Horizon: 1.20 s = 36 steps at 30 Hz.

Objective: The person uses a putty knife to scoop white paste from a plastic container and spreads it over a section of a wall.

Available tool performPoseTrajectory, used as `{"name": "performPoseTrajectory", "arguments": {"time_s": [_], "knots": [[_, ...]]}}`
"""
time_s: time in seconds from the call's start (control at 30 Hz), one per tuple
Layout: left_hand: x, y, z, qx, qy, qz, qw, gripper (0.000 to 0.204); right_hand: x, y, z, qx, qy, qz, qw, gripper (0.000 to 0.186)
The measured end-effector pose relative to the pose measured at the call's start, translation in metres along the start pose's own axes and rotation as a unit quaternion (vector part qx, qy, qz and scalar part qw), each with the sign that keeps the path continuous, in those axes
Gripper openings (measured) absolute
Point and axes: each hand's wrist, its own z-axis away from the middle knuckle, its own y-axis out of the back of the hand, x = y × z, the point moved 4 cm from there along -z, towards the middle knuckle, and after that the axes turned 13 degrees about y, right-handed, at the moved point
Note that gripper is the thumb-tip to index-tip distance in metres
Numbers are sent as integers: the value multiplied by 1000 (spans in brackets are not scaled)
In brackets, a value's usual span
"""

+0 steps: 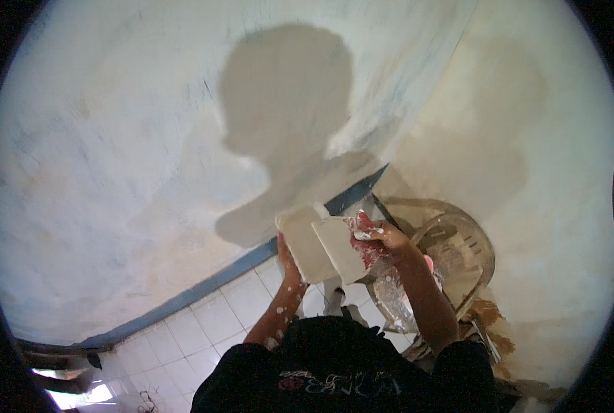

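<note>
My left hand (286,255) grips a flat, putty-coated board (296,248) by its left side. My right hand (388,239) is closed on the red handle of a wide putty knife (338,251), whose handle is smeared with white putty. The knife's blade, covered in pale putty, lies over the right part of the board; I cannot tell whether they touch. Both forearms come up from the lower edge, with white spots on the left one.
A patchy pale wall (114,138) with a blue-grey skirting (203,289) meets a cream wall (541,241) in a corner. A scuffed plastic chair (482,261) stands in the corner behind my right arm. White floor tiles (193,330) lie below. Shadows fall on both walls.
</note>
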Motion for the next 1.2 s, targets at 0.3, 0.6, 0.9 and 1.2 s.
{"name": "performPoseTrajectory", "arguments": {"time_s": [0.3, 0.6, 0.9, 1.2], "knots": [[7, 53, 108, -19, -36, 12, 999, 67, -94, -63, 28, -158, 277, -285, 904, 27], [69, 115, 173, 21, -111, -48, 992, 71, -489, -169, 68, 106, 707, 56, 697, 24], [82, 98, 183, 25, -153, -44, 987, 72, -476, -296, 81, 326, 798, 492, 121, 30], [117, 116, 224, 33, -157, -43, 986, 72, -353, -276, 50, 173, 791, 562, 169, 12]]}}
